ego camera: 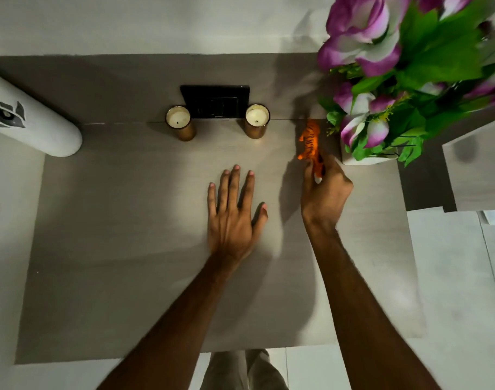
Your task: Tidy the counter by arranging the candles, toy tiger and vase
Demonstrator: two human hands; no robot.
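Two white candles in gold-brown jars stand at the back of the grey counter: one candle left of a black frame, the other candle right of it. The orange striped toy tiger is held at its rear end by my right hand, just left of the white vase with purple flowers and green leaves. My left hand lies flat on the counter with fingers spread, holding nothing.
A black frame leans against the back wall between the candles. A tall white cylinder with a dark pattern stands at the left. The flowers overhang the counter's right back corner. The counter's front edge is near my legs.
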